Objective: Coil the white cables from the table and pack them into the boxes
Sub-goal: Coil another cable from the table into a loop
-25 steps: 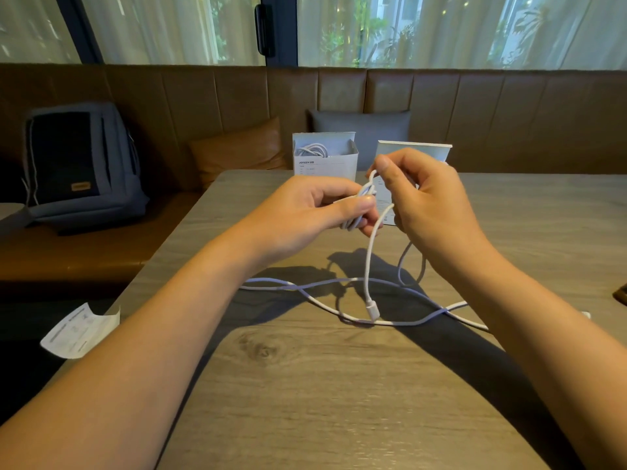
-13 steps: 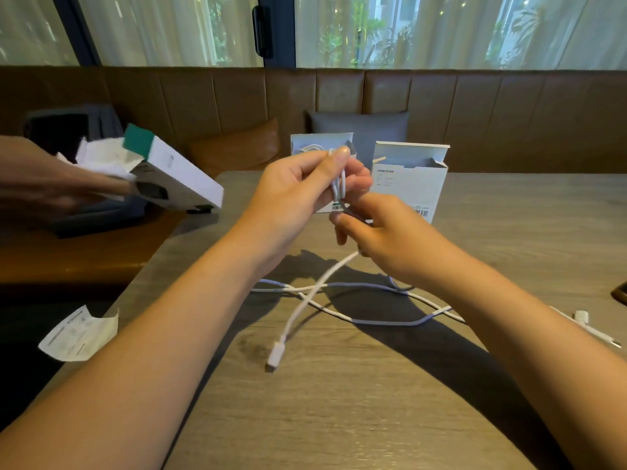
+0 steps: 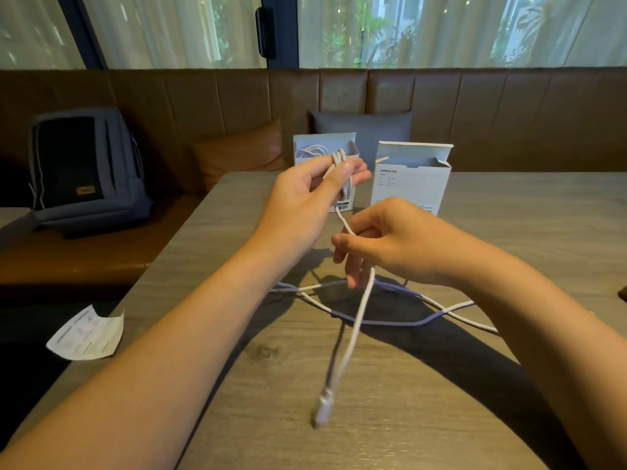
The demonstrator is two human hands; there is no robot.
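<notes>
Open wooden table (image 3: 424,418) in the near foreground, crossed only by a hanging white cable (image 3: 353,340) and its plug (image 3: 322,407), blurred. Farther in, blocked low across the middle by a second cable (image 3: 390,322) lying looped on the wood, and at the far edge by two open boxes, the left box (image 3: 305,147) already holding a coil, the right box (image 3: 412,186) just beside it with a narrow gap between. Bare tabletop well apart to the right of the boxes; off the left edge, a paper slip (image 3: 84,334), a bench and a backpack (image 3: 84,171).

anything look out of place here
A paper leaflet lies curled below the table's left edge, apparently dropped. A second white cable sprawls tangled on the table; otherwise nothing stands out.
</notes>
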